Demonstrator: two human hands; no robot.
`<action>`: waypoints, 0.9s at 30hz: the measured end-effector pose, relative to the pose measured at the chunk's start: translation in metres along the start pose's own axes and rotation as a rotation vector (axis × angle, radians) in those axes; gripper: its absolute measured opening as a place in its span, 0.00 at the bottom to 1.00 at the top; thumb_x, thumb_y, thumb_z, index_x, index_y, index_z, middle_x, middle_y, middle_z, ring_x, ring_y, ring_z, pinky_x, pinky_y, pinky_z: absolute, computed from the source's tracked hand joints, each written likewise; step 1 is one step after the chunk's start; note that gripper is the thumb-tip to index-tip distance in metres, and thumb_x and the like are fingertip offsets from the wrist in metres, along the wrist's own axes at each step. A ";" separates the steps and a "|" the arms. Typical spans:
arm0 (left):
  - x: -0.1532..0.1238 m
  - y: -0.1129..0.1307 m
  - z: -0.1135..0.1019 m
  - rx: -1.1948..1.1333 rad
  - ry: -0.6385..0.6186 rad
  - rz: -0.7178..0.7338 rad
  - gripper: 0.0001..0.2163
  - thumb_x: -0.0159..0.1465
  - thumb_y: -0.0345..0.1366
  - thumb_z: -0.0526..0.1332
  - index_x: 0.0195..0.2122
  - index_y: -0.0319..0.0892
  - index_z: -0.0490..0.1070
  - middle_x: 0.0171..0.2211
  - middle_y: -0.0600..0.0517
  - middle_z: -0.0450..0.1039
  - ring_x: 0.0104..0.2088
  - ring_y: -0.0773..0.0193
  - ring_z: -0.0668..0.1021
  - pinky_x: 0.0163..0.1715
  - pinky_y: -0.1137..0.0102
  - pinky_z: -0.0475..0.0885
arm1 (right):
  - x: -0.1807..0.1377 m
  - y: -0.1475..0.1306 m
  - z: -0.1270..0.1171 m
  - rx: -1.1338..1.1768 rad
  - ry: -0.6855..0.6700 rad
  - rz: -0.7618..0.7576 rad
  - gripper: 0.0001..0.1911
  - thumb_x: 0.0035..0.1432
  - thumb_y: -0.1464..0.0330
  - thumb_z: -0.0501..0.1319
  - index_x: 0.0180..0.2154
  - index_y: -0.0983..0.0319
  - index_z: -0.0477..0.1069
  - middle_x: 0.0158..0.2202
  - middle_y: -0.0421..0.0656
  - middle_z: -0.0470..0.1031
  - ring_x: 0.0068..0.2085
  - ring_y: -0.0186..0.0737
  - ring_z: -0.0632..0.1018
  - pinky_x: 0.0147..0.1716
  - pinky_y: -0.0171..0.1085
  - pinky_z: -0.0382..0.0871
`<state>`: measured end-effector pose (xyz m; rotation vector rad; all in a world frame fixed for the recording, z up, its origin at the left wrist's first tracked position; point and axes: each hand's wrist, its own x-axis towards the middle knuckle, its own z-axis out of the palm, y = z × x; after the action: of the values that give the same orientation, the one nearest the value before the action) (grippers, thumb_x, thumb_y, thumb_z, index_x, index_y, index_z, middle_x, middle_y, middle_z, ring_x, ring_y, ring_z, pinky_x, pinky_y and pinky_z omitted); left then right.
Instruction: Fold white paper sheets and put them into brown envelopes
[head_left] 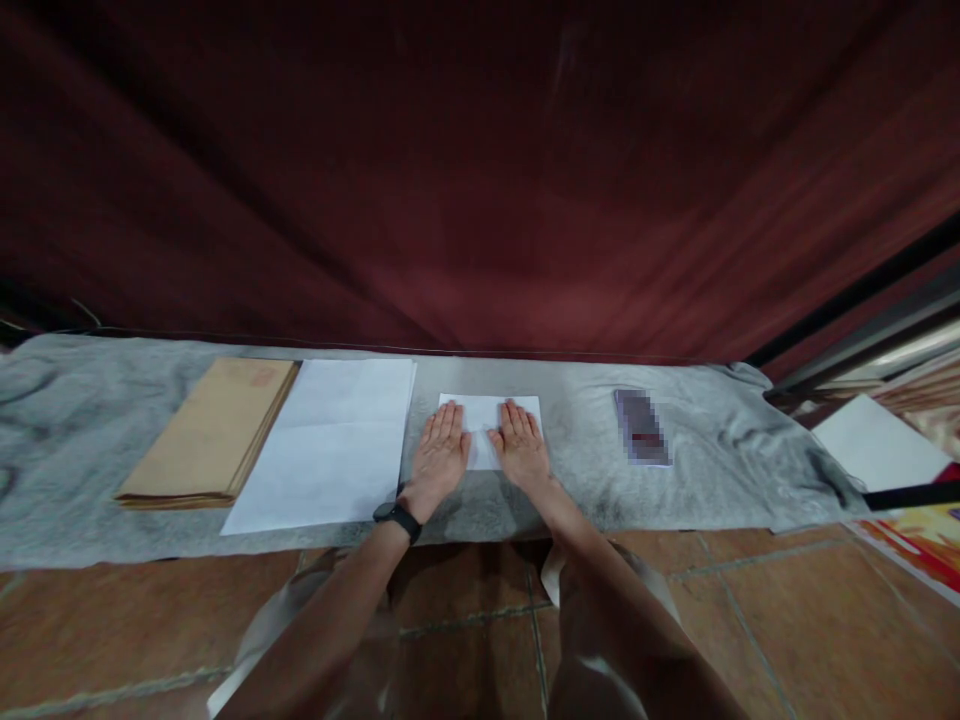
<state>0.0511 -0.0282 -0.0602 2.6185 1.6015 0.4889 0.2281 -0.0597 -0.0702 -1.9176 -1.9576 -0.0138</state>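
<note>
Tiles pave the floor nearest the camera. A dark watch circles the left wrist. Beyond it, the left hand and right hand lie flat, palms down, fingers straight and side by side, thumbs pointing inward, apart. Both rest on a small white paper, which lies on grey cloth between larger white sheets and a blurred-out dark item. Behind hangs a red curtain.

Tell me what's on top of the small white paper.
The left hand and right hand lie palm down on the small white paper. Whatever is beneath them is covered and cannot be seen.
</note>
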 end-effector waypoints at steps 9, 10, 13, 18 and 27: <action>-0.002 -0.012 -0.006 0.029 0.014 -0.104 0.27 0.72 0.39 0.45 0.68 0.28 0.58 0.69 0.35 0.57 0.70 0.49 0.60 0.69 0.53 0.55 | -0.017 0.039 -0.013 -0.085 0.042 0.059 0.31 0.74 0.59 0.45 0.68 0.72 0.56 0.69 0.58 0.58 0.69 0.53 0.63 0.66 0.54 0.54; -0.002 -0.012 -0.008 0.036 0.033 -0.126 0.27 0.72 0.38 0.46 0.68 0.28 0.58 0.69 0.35 0.58 0.70 0.49 0.60 0.69 0.53 0.55 | -0.019 0.042 -0.014 -0.085 0.042 0.064 0.31 0.74 0.60 0.45 0.69 0.72 0.56 0.69 0.58 0.58 0.69 0.53 0.63 0.66 0.54 0.54; 0.001 -0.004 -0.015 0.037 0.078 -0.086 0.26 0.71 0.35 0.46 0.68 0.28 0.57 0.70 0.34 0.56 0.71 0.49 0.57 0.70 0.51 0.53 | -0.023 0.045 -0.019 -0.072 0.046 0.090 0.30 0.73 0.60 0.46 0.68 0.71 0.57 0.69 0.58 0.60 0.69 0.53 0.63 0.67 0.55 0.54; 0.005 0.032 -0.013 -0.044 0.029 0.154 0.25 0.72 0.33 0.45 0.69 0.33 0.56 0.71 0.41 0.54 0.73 0.55 0.54 0.71 0.56 0.53 | -0.010 0.031 -0.030 0.018 0.079 0.160 0.30 0.74 0.60 0.45 0.68 0.73 0.58 0.69 0.60 0.58 0.71 0.55 0.58 0.68 0.59 0.51; -0.001 0.046 0.020 -0.020 -0.071 0.320 0.28 0.69 0.33 0.51 0.70 0.35 0.56 0.70 0.39 0.58 0.72 0.52 0.55 0.71 0.52 0.51 | 0.005 -0.021 -0.010 0.285 -0.093 -0.010 0.32 0.75 0.57 0.39 0.70 0.67 0.54 0.72 0.49 0.55 0.72 0.41 0.55 0.71 0.45 0.52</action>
<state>0.0957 -0.0481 -0.0706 2.8528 1.1550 0.4138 0.2103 -0.0586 -0.0534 -1.7491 -1.9092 0.3387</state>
